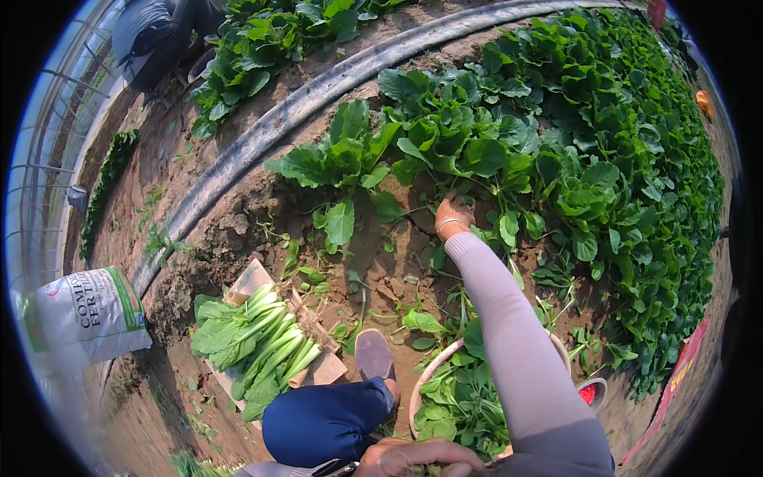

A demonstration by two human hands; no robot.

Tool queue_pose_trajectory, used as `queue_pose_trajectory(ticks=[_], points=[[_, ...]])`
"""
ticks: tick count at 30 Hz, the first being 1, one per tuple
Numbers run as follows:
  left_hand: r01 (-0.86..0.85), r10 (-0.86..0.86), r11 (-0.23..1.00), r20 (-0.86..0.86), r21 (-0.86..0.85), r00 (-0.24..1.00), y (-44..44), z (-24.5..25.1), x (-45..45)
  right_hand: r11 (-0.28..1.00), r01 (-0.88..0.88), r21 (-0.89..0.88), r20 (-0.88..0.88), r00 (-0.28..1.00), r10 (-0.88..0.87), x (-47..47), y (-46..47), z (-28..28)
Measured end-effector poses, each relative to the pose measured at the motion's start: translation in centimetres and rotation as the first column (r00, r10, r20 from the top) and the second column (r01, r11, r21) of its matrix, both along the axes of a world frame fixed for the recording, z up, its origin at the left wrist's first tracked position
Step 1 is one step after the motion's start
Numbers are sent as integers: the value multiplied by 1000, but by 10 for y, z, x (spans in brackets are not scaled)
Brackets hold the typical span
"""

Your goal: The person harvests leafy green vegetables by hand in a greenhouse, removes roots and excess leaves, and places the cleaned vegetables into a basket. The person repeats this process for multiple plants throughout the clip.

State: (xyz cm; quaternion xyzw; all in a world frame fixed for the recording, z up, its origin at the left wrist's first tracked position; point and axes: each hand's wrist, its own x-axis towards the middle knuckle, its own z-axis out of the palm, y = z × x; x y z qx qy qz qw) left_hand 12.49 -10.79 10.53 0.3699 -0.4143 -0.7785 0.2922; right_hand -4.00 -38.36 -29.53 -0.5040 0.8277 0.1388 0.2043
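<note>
My right hand (454,216), with a pale band at its wrist, reaches to the base of a leafy green plant (444,143) in the bed. Leaves and stems hide its fingertips, so its grip is unclear. At the bottom edge my left hand (411,456) is curled near my knee, partly cut off by the frame. Something fibrous shows under its fingers, too little to identify. Below my right forearm stands a round pink-rimmed tub (421,384) of loose leaves. To the left, cut greens (262,340) with pale stems lie side by side on a cardboard sheet (326,368).
A fertilizer bag (89,310) stands at the left. A pale hose-like strip (286,116) crosses the soil. Another person (156,39) crouches at the upper left beside more plants. A small pail (593,392) with red contents sits right of the tub. My shoe (374,353) rests between cardboard and tub.
</note>
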Motion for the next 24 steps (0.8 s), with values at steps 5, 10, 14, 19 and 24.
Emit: queue_pose_trajectory(ticks=[5,10,14,19,24], points=[[-55,57,998,-50,41,997,12,-6,3,993,-46,106,215,976,22,-9,0,12],[25,-25,1000,-2,-12,1000,17,-2,4,983,-184,9,110,977,181,3,12,28],[56,-55,998,36,-29,998,12,6,0,994,-101,48,178,980,91,11,25,30],[149,-128,976,138,-158,982,26,9,3,965,-249,87,257,941,220,-29,51,69],[19,-15,997,-57,77,998,33,10,-14,916,-399,34,396,847,354,-115,97,120]])
